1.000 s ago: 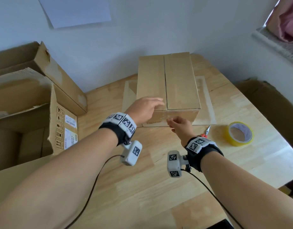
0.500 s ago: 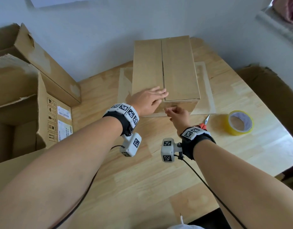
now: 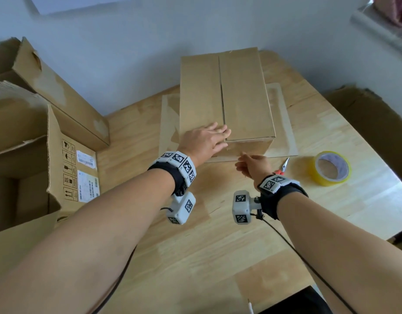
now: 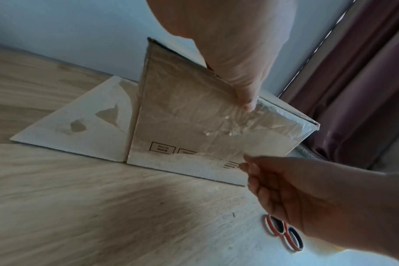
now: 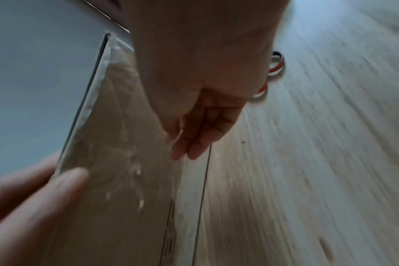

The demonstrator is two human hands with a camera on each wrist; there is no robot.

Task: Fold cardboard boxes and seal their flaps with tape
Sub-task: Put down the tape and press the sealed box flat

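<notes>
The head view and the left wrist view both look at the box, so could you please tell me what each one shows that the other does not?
Only the head view shows the top flaps meeting along a seam, the yellow tape roll, and the big open carton at the left.

Only the left wrist view shows clear tape covering the near side of the box, printed marks near its bottom, and the scissors' handle rings.

Both show the left hand flat on the box's near top edge, the right hand at its front, and the scissors.

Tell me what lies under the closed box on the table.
A flat cardboard sheet lies under the box, sticking out on both sides and in front, on the table. Whatever sits directly beneath the box is hidden.
</notes>
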